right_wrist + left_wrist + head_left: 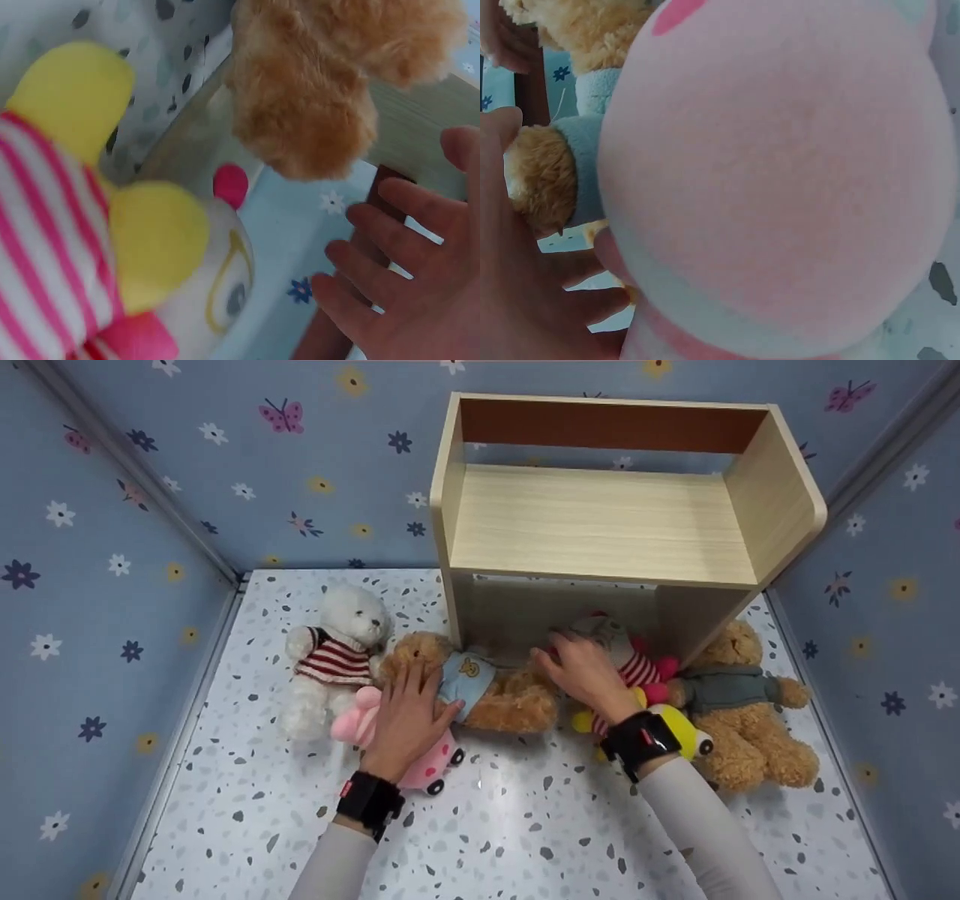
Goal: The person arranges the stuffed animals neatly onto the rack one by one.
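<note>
A brown teddy bear in a light blue shirt lies on its side before the shelf's lower opening. My left hand rests on its head and shoulder with fingers extended, passing over a pink plush toy. That toy's round pink body fills most of the left wrist view, beside the bear's arm. Past the bear's feet, my right hand reaches toward the opening, by a pale plush toy in red-striped clothes. In the right wrist view its fingers are spread, grasping nothing, near the bear's foot.
A light wooden shelf stands against the flowered wall. On the left sits a white bear in a striped sweater. A yellow plush toy and another brown bear lie on the right of the speckled floor.
</note>
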`<state>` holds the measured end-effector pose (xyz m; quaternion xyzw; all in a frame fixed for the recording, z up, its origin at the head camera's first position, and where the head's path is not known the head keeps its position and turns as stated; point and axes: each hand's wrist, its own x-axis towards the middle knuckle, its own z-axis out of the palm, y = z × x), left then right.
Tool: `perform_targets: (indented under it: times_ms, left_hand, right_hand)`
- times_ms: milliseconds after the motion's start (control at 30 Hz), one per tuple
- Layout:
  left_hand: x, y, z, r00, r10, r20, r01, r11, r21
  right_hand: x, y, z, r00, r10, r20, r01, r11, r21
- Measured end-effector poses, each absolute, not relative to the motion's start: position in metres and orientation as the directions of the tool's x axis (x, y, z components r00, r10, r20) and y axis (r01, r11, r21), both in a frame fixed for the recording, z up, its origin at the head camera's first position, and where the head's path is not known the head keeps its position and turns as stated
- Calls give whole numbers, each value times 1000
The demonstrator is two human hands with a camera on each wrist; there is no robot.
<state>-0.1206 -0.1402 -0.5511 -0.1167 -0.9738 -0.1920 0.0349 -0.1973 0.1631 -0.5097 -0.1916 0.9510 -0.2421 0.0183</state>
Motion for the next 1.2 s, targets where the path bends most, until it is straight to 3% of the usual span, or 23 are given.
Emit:
perform_targets:
  times_ms: [200,500,733,1000,1200]
  left_hand:
    - [-119,-142,-558,-967,224,120,253,899,358]
    - [-114,-140,-567,-974,204,101,227,872,433]
    - [-109,-139,-569,-977,192,87,211,862,461]
    - [-109,-138,-569,-971,199,135,239,856,458]
    - [-102,-137,-573,-973,174,148,225,851,475]
  right_hand:
    - [-209,149,-524,-908,-394,-144,-241,771,-589]
    - [-218,144,-541,-846,-453,-282,-136,694,-707]
    - [-215,141,-540,-745,-500,-442,-100,739,-666]
    - [-211,134,-544,-683,-500,-533,-107,790,-604]
    - [-203,138,-561,-698,-592,-403,-144,667,-731]
